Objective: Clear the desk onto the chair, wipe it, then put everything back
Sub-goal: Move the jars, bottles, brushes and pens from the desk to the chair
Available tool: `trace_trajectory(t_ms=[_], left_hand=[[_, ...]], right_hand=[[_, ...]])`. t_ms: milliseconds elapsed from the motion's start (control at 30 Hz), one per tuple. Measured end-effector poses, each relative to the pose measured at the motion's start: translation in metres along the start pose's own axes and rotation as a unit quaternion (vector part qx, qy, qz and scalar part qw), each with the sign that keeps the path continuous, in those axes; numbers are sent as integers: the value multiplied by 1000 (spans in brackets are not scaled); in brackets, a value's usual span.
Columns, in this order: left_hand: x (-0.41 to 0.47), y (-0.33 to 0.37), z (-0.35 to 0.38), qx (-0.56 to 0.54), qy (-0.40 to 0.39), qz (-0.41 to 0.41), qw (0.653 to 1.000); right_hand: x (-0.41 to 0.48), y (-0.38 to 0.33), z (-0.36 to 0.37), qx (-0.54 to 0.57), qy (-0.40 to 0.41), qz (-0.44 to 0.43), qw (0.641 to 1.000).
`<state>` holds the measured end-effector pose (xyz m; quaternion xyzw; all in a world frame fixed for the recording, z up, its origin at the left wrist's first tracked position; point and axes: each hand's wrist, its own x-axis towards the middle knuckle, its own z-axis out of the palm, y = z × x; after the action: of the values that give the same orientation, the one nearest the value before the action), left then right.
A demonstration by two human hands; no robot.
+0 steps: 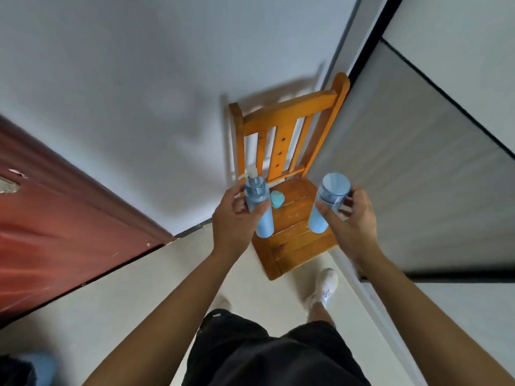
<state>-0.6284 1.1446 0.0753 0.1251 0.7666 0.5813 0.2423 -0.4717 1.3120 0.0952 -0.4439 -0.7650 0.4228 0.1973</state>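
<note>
Seen from above, a person faces an orange wooden chair point(292, 246) at 12 o'clock, set in a white-walled corner. The left hand point(231, 218) grips a blue pump bottle point(260, 210) and the right hand point(354, 218) grips a blue capped bottle point(330, 201), over the seat's 9 and 3 o'clock sides. A small teal container point(277, 198) lies on the seat between them, toward 11 o'clock.

You have two light-blue bottles before you: one pump bottle point(259, 210) and one capped bottle point(330, 199). You also have one small teal container point(277, 198), one wooden chair point(292, 242) and one red door point(55, 218).
</note>
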Motion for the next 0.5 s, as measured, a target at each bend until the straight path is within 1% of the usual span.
trace_trajectory(t_ms=[133, 233, 333, 400, 500], left_hand=[[26, -17, 49, 21, 43, -42, 998], [42, -32, 85, 33, 109, -73, 991], [61, -50, 123, 40, 161, -106, 980], [76, -69, 149, 35, 191, -127, 973], [98, -108, 184, 20, 218, -153, 964]], right_hand=[[60, 41, 3, 12, -62, 1, 998], [111, 72, 8, 20, -129, 7, 991], [158, 107, 18, 3, -185, 8, 983], [187, 131, 30, -10, -221, -5, 975], [221, 168, 54, -28, -253, -22, 967]])
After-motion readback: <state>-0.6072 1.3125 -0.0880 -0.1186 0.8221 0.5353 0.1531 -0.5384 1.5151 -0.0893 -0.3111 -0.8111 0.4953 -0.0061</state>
